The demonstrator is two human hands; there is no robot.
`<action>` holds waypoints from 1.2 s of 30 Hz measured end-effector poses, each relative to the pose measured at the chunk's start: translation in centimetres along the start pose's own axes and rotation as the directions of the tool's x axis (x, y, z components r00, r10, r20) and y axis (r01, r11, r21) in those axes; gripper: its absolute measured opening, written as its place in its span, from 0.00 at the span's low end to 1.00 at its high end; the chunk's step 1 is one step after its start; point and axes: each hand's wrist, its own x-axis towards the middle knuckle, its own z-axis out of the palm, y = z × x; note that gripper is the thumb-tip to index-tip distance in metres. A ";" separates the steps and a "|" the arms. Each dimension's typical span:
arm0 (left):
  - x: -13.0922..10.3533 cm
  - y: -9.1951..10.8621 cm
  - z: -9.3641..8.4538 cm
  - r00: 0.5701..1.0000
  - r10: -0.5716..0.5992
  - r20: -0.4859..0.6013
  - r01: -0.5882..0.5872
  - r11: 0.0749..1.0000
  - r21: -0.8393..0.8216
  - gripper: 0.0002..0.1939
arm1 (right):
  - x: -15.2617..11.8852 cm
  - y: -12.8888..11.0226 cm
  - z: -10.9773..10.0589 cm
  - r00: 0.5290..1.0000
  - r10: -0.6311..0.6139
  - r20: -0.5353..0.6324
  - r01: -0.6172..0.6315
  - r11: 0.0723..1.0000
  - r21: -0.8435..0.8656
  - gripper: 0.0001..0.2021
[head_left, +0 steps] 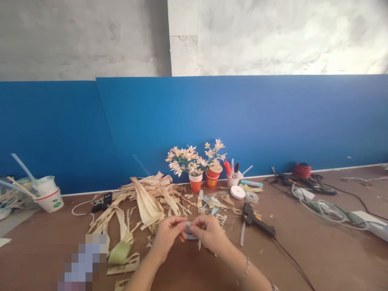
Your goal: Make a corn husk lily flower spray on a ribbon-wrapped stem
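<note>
Both hands meet low in the middle of the head view, just above the brown table. My left hand (170, 233) is closed in a pinch at its fingertips. Opposite it, my right hand (209, 232) pinches too, with thumb and forefinger together. Between the fingertips shows a small pale blue-green strip (188, 224), partly covered by the fingers. A grey-blue curved edge (191, 237) appears just under the hands; its kind is hidden. Dried corn husks (148, 202) lie in a heap beyond my left hand. A black glue gun (257, 220) rests to the right.
Husk flowers (190, 157) stand in red paper cups (195, 186) at the back. Beside them are a cup of pens (233, 180), a white spool (237, 192) and a tape roll (251, 197). Cables (327, 210) and a power strip (371, 224) lie right. White cups (50, 200) stand left.
</note>
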 end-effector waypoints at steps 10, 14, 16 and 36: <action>-0.9 0.8 0.3 0.994 0.017 0.103 -0.018 1.000 0.007 0.16 | 0.4 0.5 -0.9 0.872 0.214 0.440 -0.439 0.739 0.510 0.11; -0.7 0.4 0.3 0.998 0.029 0.054 -0.031 0.998 0.048 0.16 | 0.3 0.2 -0.2 0.959 0.184 0.217 -0.246 0.918 0.309 0.07; -0.6 0.2 0.4 0.999 0.033 0.025 -0.035 0.997 0.075 0.16 | 0.1 -0.1 0.1 0.993 0.085 0.079 -0.093 0.990 0.103 0.04; -0.5 0.5 -0.1 1.000 0.004 0.027 -0.005 1.000 0.024 0.15 | 0.2 -0.2 0.0 0.977 0.156 0.143 -0.196 0.922 0.335 0.11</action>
